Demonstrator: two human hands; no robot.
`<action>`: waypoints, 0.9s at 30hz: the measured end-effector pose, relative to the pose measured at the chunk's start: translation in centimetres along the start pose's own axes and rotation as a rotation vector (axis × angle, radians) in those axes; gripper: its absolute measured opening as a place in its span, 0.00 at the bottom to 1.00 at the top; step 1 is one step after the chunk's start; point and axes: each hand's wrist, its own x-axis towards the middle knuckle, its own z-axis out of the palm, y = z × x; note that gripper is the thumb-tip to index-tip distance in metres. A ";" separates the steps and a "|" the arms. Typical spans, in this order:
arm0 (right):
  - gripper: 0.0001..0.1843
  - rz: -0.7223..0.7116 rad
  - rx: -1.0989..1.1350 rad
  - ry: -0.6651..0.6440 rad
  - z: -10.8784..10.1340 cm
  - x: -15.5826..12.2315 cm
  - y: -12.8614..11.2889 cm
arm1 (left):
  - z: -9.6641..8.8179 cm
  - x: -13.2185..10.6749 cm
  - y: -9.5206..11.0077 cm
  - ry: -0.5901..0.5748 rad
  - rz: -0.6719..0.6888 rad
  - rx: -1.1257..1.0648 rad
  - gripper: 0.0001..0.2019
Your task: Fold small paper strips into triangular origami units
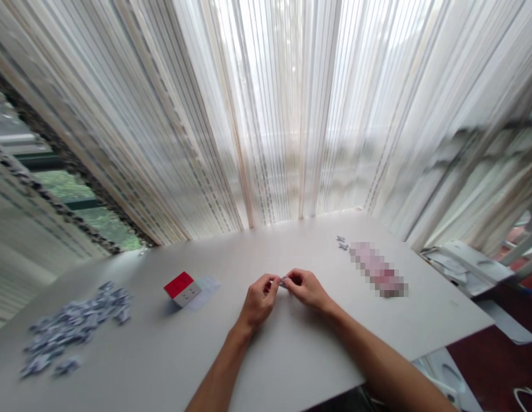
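My left hand and my right hand meet over the middle of the white table, fingers pinched together. Between the fingertips of both hands is one small grey-blue piece, too small to name. A heap of similar grey-blue pieces lies far to the left. Two more such pieces lie at the back right.
A small red and white box with a pale slip beside it sits left of my hands. A pinkish blurred-out patch lies to the right. Sheer curtains hang behind the table. White trays or papers stand off the table's right edge.
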 end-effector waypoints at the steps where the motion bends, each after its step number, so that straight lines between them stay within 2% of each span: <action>1: 0.13 -0.001 0.001 0.001 0.0 0.0 0.0 | 0.0 0.0 -0.1 0.000 -0.007 -0.003 0.13; 6: 0.14 -0.043 -0.009 0.002 -0.1 -0.3 -0.4 | -0.1 -0.1 -0.3 0.016 -0.044 -0.012 0.14; 11: 0.15 -0.062 -0.013 0.059 0.2 -0.5 -0.7 | 0.1 0.0 -0.6 0.030 -0.075 -0.026 0.15; 19: 0.15 -0.047 0.021 0.088 0.5 -0.3 -0.7 | 0.7 0.0 -0.4 0.085 -0.059 -0.017 0.14; 27: 0.15 -0.046 -0.014 0.153 0.6 -0.3 -0.4 | 0.9 0.0 -0.7 0.088 -0.068 -0.061 0.15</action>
